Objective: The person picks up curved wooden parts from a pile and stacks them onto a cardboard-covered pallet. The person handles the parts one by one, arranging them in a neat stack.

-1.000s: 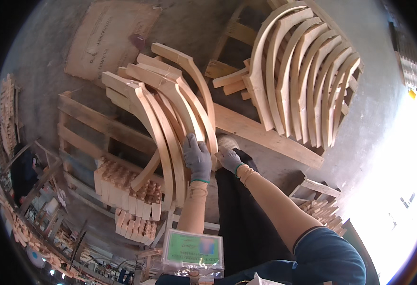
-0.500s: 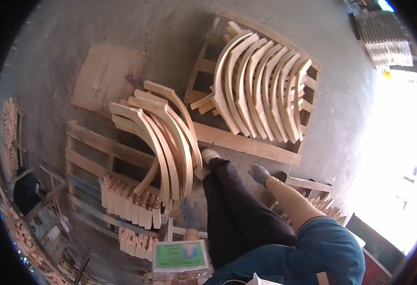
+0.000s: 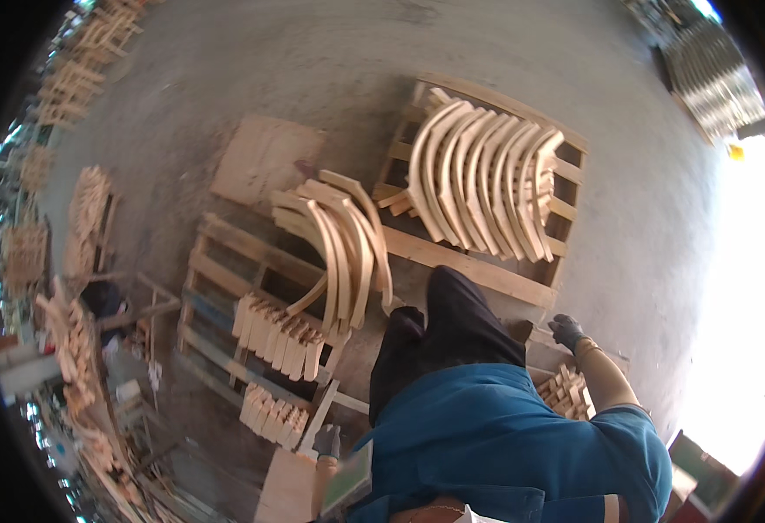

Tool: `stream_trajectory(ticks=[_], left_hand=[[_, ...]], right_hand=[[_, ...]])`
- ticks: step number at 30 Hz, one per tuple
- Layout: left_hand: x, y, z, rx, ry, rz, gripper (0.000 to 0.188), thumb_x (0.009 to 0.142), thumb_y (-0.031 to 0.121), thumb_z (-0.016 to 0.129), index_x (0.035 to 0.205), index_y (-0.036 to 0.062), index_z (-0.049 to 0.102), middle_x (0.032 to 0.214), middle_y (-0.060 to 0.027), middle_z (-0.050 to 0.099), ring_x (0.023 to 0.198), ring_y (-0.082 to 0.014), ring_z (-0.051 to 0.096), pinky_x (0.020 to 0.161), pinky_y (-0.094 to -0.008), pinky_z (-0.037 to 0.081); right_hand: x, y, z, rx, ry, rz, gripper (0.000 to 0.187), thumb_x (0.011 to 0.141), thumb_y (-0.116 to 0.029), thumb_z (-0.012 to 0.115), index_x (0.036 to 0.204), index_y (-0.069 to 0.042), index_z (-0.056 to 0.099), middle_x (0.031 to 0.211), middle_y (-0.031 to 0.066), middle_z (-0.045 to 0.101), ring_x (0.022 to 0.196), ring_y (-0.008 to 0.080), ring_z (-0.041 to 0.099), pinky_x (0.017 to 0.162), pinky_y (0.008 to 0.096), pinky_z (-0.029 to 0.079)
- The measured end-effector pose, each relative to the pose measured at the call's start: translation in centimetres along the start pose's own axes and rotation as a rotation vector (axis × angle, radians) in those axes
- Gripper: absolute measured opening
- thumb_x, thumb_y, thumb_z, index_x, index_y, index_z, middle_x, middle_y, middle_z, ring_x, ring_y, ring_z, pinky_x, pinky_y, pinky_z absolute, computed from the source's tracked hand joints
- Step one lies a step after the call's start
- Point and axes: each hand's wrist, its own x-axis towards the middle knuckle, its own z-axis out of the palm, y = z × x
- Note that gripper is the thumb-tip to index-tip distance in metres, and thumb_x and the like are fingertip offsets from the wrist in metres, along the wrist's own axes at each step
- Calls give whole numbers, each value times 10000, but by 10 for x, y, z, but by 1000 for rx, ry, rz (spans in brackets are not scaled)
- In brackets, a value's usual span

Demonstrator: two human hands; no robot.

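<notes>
Already, on our slatted wooden pallet [image 3: 487, 272], pale curved wooden pieces [image 3: 484, 185] look ranked; the looser curved wooden pile [image 3: 363, 261] left of it doesn't yet. Our grey-gloved right hand [image 3: 567, 332] hangs loosely unclenched, seemingly empty; we can't tell our grey-gloved left hand [image 3: 326, 441]'s grip.

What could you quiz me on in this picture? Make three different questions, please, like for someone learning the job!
1. True or false: the right hand is gloved.
2. What colour is the person's shirt? A) red B) blue C) yellow
3. Fill in: the curved wooden pieces farther to the right lie on a wooden ____.

Key: 1. True. 2. B. 3. Pallet.
</notes>
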Motion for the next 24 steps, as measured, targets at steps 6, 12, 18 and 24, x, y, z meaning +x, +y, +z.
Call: stream_trajectory(ticks=[6, 12, 18, 24], left_hand=[[-59, 41, 20, -457, 530, 99, 295, 842, 285, 543, 938, 27, 649, 992, -167, 641, 959, -335, 592, 848, -411, 464], [-89, 110, 82, -200, 542, 250, 406, 841, 383, 550, 1025, 34, 648, 1057, -189, 624, 1002, -350, 579, 877, -432, 449], [-115, 171, 158, -700, 544, -102, 490, 822, 386, 579, 1119, -2, 609, 1162, -183, 597, 1124, -327, 539, 972, -381, 402], [-180, 180, 283, -840, 549, -249, 413, 824, 360, 578, 1076, 36, 627, 1074, -161, 624, 1040, -328, 567, 915, -394, 442]], right_hand=[[23, -4, -34, 388, -71, 202, 362, 846, -267, 582, 1071, 18, 588, 686, 114, 619, 557, 181, 617, 534, 308, 518], [37, 41, -62, 669, -74, 128, 357, 853, -257, 588, 1100, 0, 570, 686, 111, 604, 545, 175, 597, 498, 308, 513], [33, 146, -97, 283, -298, 153, 211, 844, -224, 538, 883, -26, 598, 590, 100, 572, 481, 205, 585, 473, 339, 515], [84, 111, -126, 13, -364, -148, 154, 834, -219, 555, 764, -94, 499, 563, 41, 468, 451, 158, 478, 424, 309, 425]])
